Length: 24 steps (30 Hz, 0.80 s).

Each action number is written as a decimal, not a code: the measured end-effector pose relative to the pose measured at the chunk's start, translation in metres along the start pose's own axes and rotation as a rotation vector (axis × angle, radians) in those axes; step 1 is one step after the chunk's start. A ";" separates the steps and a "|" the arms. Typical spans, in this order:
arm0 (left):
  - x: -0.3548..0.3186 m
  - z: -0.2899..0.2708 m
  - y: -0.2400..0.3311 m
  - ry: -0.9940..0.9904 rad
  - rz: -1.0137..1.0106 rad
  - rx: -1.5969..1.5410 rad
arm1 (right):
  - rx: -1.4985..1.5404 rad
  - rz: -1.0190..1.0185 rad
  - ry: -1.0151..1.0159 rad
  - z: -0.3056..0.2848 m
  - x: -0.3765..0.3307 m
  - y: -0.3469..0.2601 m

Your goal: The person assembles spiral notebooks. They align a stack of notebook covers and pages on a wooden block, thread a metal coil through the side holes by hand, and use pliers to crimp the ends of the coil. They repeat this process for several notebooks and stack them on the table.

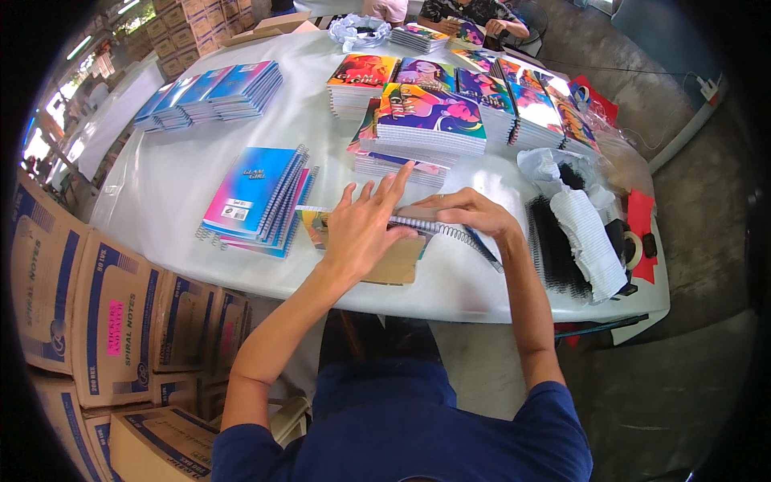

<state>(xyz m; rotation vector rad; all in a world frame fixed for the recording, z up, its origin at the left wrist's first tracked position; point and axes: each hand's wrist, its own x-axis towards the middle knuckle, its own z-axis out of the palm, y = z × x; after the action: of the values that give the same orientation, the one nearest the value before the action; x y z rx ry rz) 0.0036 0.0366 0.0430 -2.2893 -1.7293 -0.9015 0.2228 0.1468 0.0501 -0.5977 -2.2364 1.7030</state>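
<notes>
Obs: left hand point(365, 225) lies flat, fingers spread, palm pressing down on the notebook block point(393, 259) at the near edge of the white table point(161, 185). It grips nothing, only holds the block down. Right hand point(470, 213) has fingers drawn together, pinched on the wire spiral point(450, 231) that runs along the block's far edge (how far it is threaded cannot be told, the hands cover that part).

Step, as judged: binding, i.e. working the spiral through the punched edge while the block is pinned. The next move would call for steady palm pressure so the sheets stay aligned, and small turns of the coil from the right fingertips.

Surroundings: finished blue-cover notebooks point(257, 197) just left of the block; colourful stacks point(430, 120) beyond; loose black coils point(554, 241) and white coils point(590, 241) to the right; cardboard cartons point(112, 313) below the table's left side
</notes>
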 end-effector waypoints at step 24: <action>-0.016 -0.032 -0.038 0.088 -0.106 0.025 | 0.275 -0.208 -0.002 0.016 0.058 0.023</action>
<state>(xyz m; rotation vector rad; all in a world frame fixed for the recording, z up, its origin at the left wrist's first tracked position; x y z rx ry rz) -0.0459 0.0212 0.0515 -2.1265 -1.8282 -0.9782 0.1679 0.1660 0.0211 -0.2883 -1.9391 1.8541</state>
